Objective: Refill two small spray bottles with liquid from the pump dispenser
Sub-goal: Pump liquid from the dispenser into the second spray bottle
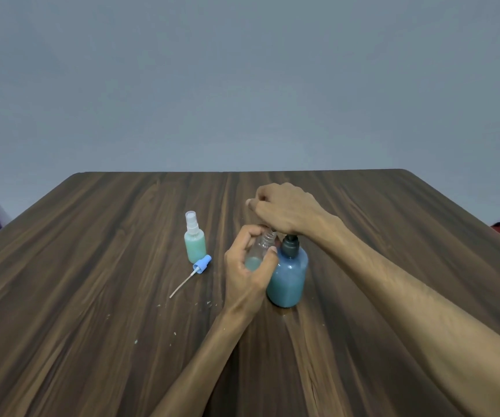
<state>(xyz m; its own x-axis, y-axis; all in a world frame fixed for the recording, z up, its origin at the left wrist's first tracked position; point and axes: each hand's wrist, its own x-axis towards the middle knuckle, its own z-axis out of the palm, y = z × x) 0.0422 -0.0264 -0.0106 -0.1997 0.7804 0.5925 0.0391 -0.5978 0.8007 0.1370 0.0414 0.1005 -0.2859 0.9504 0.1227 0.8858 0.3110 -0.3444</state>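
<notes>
Pump head hidden under curled right hand; left hand grips uncapped spray bottle beside pump dispenser.

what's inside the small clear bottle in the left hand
A shallow layer of pale green liquid sits at the bottom of the small clear plastic bottle; above looks empty. The left hand's fingers cover part of it.
</notes>
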